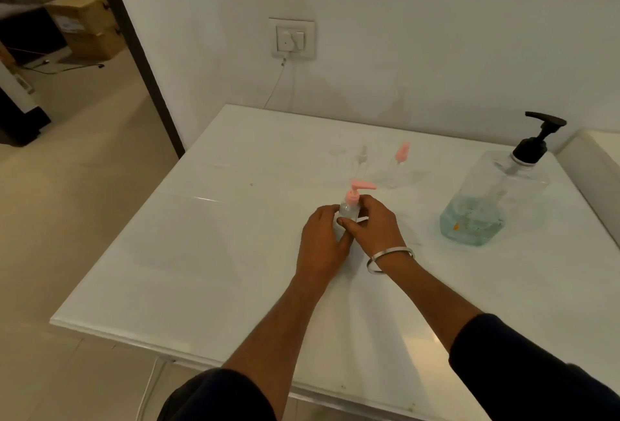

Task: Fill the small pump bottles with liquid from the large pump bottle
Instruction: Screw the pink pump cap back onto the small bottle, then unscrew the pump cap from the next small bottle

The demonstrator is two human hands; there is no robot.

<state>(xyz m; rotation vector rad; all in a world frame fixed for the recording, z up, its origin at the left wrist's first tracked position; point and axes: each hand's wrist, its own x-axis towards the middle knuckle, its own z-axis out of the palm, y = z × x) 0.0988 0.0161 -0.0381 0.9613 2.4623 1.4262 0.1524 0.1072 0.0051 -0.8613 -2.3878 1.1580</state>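
Head view only. White table [201, 252] fills centre and right of frame, set against a white wall. Both hands meet just below frame centre on one small pump bottle [349, 210], clear body, pink pump head with its nozzle pointing right. Bottle stands upright on the table. Left hand [322, 242] wraps the lower body from the left, fingers curled round it. Right hand [372, 224] grasps the bottle from the right, thumb across its front, fingers curled behind near the neck. Metal bangle [391, 259] on the right wrist. Dark sleeves at the bottom edge on both arms.

Above the hands, slightly right of centre, two more small bottles stand upright, well apart from the held one: small bottle with pink top [397, 167], and just left of it a small bottle with clear top [361, 163], faint and hard to make out. Fill level in either: cannot tell.

Large pump bottle [496, 195] at right of frame, clear with black pump, nozzle pointing left; pale blue-green liquid sits low in it, a small orange speck near the bottom. No readable label or brand on any bottle.

Wall socket [292, 38] at upper centre with a white plug and cable hanging down. Cardboard boxes [85, 26] at upper left through a doorway; label on them too blurred to read.
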